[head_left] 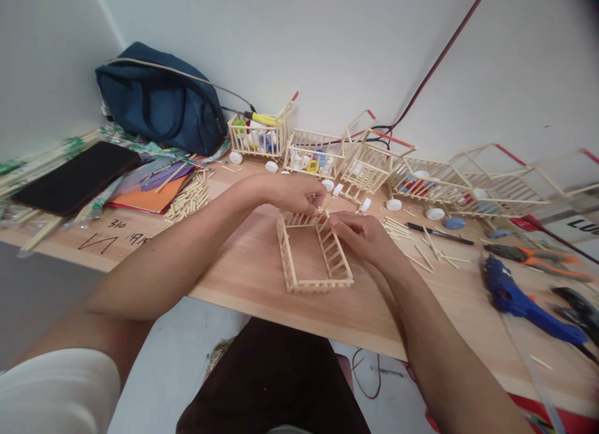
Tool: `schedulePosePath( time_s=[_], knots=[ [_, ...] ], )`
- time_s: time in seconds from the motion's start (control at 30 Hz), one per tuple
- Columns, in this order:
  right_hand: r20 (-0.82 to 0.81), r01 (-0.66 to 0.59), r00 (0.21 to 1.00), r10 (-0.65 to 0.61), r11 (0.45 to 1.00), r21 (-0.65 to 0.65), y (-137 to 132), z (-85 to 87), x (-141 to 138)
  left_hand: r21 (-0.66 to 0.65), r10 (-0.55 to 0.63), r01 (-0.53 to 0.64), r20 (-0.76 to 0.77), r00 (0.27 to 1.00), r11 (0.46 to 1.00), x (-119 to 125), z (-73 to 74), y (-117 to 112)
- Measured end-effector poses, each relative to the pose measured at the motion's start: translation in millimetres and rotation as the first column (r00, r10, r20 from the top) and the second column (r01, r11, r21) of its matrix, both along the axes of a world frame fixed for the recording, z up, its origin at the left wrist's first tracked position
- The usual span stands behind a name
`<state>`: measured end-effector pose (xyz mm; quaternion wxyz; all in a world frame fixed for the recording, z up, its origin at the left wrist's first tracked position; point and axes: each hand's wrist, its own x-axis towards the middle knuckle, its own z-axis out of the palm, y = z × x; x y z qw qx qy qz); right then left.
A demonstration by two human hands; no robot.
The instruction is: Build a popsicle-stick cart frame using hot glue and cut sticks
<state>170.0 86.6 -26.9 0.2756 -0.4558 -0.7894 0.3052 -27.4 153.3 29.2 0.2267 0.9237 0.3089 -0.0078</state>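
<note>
On the table before me rests an open rectangular frame [286, 253] built from thin wooden sticks, with slatted sides and a bare middle. My left hand [299, 194] reaches over its far edge, fingers pinched together at the top corner; a small stick end shows at the fingertips, though most of it is hidden. From the right, my right hand [358, 234] holds the far right corner of the stick frame between thumb and fingers. Just beyond my hands are white bottle-cap wheels [337, 189] of finished-looking stick carts.
Several stick carts [313, 150] with red handles line the wall. At right lie a blue glue gun [519, 297], orange-handled pliers [533, 257], a black pen [440, 233] and loose sticks. Cut sticks [189, 200], a black tablet-like slab [75, 175] and a blue bag [161, 100] occupy the left.
</note>
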Motion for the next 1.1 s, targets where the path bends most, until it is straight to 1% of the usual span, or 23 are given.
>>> schedulePosePath(
  time_s=[0.1,0.43,0.73,1.1],
  knots=[
    [-0.016,-0.016,1.000,0.016,1.000,-0.010,0.4,-0.4,-0.2,-0.002,0.003,-0.003,-0.002,1.000,1.000,0.1,-0.3,0.1],
    [-0.025,-0.012,1.000,0.012,1.000,-0.004,-0.4,0.8,-0.9,-0.001,0.006,-0.006,-0.021,1.000,1.000,1.5,1.8,-1.0],
    [-0.012,-0.016,1.000,0.016,1.000,-0.014,1.8,-2.1,1.0,-0.008,-0.001,0.001,0.010,1.000,1.000,0.5,-0.2,0.1],
    [-0.013,-0.010,1.000,0.010,1.000,-0.016,-0.1,1.2,-1.2,-0.006,-0.002,0.002,-0.001,1.000,1.000,0.4,0.4,-0.1]
  ],
)
